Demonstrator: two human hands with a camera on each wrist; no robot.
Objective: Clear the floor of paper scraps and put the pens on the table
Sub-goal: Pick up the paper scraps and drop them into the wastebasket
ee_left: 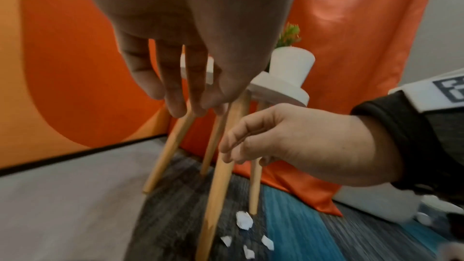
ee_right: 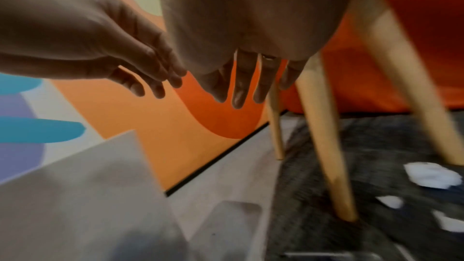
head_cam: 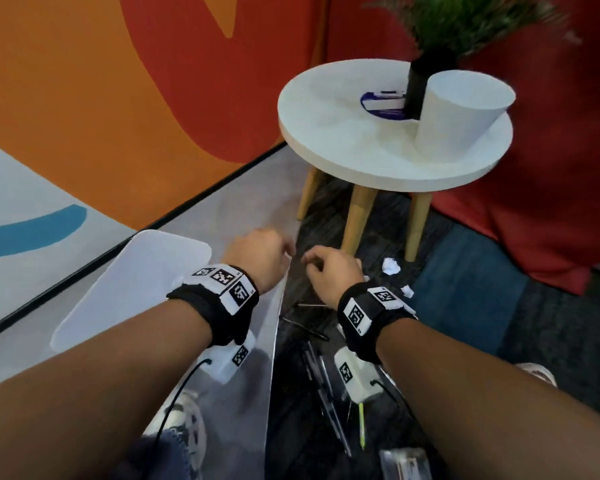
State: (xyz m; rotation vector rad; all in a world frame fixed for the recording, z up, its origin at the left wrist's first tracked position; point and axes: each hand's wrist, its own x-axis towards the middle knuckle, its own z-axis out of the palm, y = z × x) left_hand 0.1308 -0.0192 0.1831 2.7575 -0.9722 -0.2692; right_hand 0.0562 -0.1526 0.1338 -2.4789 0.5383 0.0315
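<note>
My left hand (head_cam: 260, 251) and right hand (head_cam: 329, 268) hover side by side, low over the floor in front of the round white table (head_cam: 326, 161). In the wrist views the left hand's fingers (ee_left: 175, 96) and the right hand's fingers (ee_right: 241, 78) hang down straight and hold nothing. Crumpled white paper scraps (head_cam: 390, 265) (ee_left: 243, 220) (ee_right: 431, 175) lie on the dark carpet by a table leg, just right of my right hand. A black pen (head_cam: 305, 329) lies on the carpet under my right wrist. More pens, one yellow-green (head_cam: 362, 426), lie nearer me.
A white pot (head_cam: 461, 109) with a green plant and a blue-and-white item (head_cam: 383, 103) stand on the table. The wooden table legs (head_cam: 357, 220) splay just beyond my hands. A white flat panel (head_cam: 132, 289) lies at left near the orange wall. Red fabric hangs at right.
</note>
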